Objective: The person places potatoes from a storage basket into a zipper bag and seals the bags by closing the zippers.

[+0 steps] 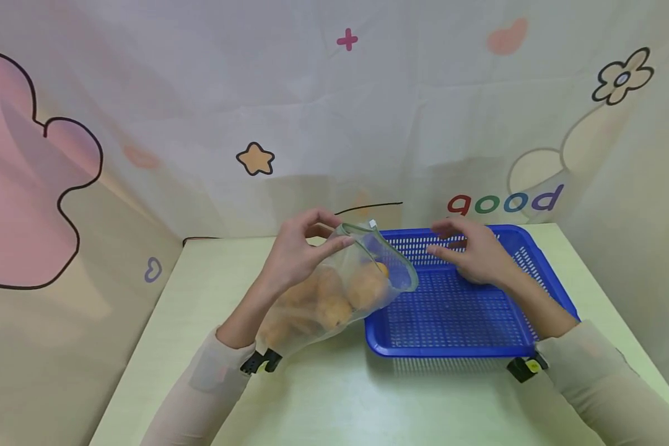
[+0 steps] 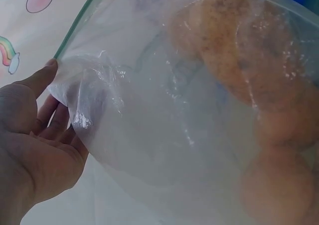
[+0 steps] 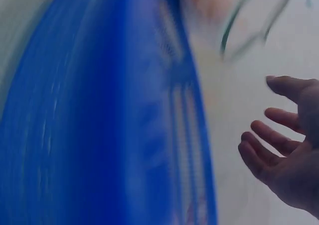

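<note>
My left hand (image 1: 301,251) pinches the edge of a clear zip bag (image 1: 404,272) near its mouth, thumb on one side and fingers on the other. The bag has a green zip strip and a small white slider (image 1: 372,223); its mouth gapes toward the right. Several brown, speckled potatoes (image 1: 332,310) show through the plastic. The bag's mouth end overlaps the left side of a blue plastic basket (image 1: 451,352). Over the basket's right part is my right hand (image 1: 479,251), fingers apart and loosely bent, holding nothing. In the right wrist view the basket is blurred.
The basket stands on a pale green table (image 1: 334,402), toward its back right. A printed cloth (image 1: 312,93) hangs behind the table and along both sides. Black wrist straps (image 1: 261,360) sit at the sleeves.
</note>
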{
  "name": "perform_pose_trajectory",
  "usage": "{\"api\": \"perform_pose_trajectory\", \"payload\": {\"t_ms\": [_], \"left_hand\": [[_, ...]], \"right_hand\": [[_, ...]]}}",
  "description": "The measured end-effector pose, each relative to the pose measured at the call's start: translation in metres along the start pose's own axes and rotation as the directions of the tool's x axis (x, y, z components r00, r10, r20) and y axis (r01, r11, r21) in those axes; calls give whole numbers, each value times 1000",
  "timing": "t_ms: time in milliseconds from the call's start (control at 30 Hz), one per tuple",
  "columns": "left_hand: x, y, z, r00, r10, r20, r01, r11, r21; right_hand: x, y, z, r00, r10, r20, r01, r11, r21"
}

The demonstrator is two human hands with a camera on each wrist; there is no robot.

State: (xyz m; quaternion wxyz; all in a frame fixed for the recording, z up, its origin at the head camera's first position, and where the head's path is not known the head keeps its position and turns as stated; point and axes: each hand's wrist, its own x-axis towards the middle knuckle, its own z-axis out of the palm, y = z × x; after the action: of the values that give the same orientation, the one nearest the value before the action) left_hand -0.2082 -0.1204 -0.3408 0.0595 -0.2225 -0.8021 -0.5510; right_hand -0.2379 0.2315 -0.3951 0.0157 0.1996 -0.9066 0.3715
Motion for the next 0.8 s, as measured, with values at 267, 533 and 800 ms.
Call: {"api": "perform_pose_trajectory", "payload": {"t_ms": [267,533,800], "left_hand": [[1,1,3,1000,6,9,-7,1000,3],[1,0,4,1000,8,11,-8,1000,10],[1,0,6,1000,4,2,-4,1000,2]], "right_hand": [[-14,68,-16,980,162,112,-127,956,-264],[-21,88,-12,979,143,143,-79,921,-382],[-17,91,-12,983,145,109,-92,915,-392]]}}
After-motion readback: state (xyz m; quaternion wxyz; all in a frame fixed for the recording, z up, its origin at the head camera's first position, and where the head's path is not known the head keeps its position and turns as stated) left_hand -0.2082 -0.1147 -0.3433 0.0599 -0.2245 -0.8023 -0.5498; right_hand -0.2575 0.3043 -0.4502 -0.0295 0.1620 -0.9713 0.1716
